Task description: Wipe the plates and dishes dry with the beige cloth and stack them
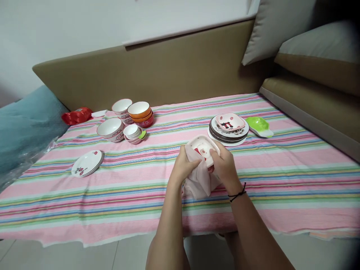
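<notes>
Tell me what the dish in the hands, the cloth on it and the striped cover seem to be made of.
Square dish: likely glazed ceramic, glossy white with a printed red figure and thick rim. Pink cloth: thin soft fabric, matte, draping in folds. Striped cover: woven textile, matte, hanging loose over the edge.

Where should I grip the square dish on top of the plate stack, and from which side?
I would grip the square dish by its raised near rim, coming from above. It sits upright on the plate stack, its flared edge standing clear of the plates, which leaves room to get under it. The green dish lies close on the right, so avoid that side.
</notes>
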### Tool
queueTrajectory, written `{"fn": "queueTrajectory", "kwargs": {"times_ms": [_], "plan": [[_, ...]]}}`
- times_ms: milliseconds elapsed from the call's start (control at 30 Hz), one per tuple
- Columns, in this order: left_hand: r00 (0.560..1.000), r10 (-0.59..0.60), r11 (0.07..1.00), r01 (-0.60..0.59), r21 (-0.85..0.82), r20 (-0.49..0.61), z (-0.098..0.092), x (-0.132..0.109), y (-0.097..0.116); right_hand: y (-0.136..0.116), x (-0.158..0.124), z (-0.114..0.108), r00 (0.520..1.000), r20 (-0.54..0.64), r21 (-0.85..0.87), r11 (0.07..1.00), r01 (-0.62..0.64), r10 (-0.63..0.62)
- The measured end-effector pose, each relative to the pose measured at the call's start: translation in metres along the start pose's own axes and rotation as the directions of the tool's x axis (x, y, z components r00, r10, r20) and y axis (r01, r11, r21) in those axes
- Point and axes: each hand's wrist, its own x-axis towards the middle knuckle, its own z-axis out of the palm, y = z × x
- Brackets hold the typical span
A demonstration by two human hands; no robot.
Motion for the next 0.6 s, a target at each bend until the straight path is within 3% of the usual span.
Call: {"fn": "queueTrajectory", "kwargs": {"times_ms": [67, 200, 267, 333, 433, 533, 600], "plan": [[0.999, -0.024, 1.0, 0.025, 0.011, -0.032, 0.005, 0.002, -0.001, 0.0, -0.001, 0.001, 1.0, -0.004, 0.014, 1.0, 0.017, -0.016], [0.965, -0.084, 0.947, 0.155, 0.281, -0.247, 0.01, 0.005, 0.0, -0.003, -0.001, 0.002, 0.995, 0.099, 0.012, 1.0, 0.016, -0.017], [0.932, -0.068, 0.902, 0.21, 0.377, -0.356, 0.01, 0.005, 0.001, -0.006, -0.001, 0.002, 0.989, 0.133, 0.018, 0.998, 0.054, -0.056], [0.919, -0.02, 0.9, 0.189, 0.393, -0.395, 0.008, 0.004, 0.003, -0.009, 0.0, 0.002, 0.986, 0.134, 0.03, 0.995, 0.098, -0.102], [0.914, 0.042, 0.948, 0.092, 0.306, -0.403, 0.011, 0.002, 0.009, -0.011, -0.001, 0.004, 0.993, 0.036, 0.029, 0.994, 0.109, -0.11], [0.9, 0.001, 0.975, 0.096, 0.2, -0.436, 0.021, -0.002, 0.016, -0.013, -0.004, 0.012, 0.986, -0.147, 0.074, 0.993, 0.089, -0.077], [0.901, -0.037, 0.985, 0.106, 0.138, -0.432, 0.028, -0.004, 0.018, -0.015, -0.005, 0.017, 0.979, -0.202, 0.127, 0.99, 0.068, -0.041]]}}
